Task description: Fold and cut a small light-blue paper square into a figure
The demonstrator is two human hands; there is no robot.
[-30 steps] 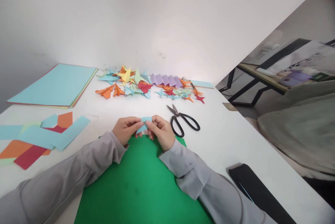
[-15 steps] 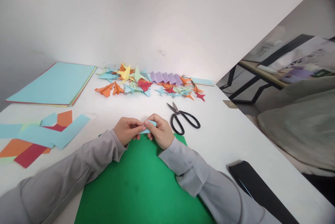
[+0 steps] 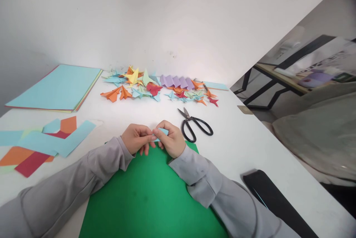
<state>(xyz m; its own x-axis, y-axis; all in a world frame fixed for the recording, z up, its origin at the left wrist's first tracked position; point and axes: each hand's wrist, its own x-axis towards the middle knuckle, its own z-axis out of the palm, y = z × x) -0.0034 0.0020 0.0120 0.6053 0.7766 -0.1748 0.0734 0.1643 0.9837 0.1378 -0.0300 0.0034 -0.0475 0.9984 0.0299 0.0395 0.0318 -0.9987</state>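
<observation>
Between my two hands is a small piece of light blue paper, held over the far edge of a green mat. My left hand pinches its left end between thumb and forefinger, the other fingers bent below. My right hand grips the right part, thumb on top and fingers behind. The fingers hide much of the paper, so its folds cannot be made out. Just right of my right hand lie black-handled scissors, their blades slightly apart.
Folded paper figures and a pleated purple paper lie along the wall. Coloured sheets are stacked at the back left, above loose paper pieces. A flat black object rests at the right.
My left fingers have shifted slightly on the blue paper, its lower fingers now spreading further down. A little more of the paper shows by my right thumb.
</observation>
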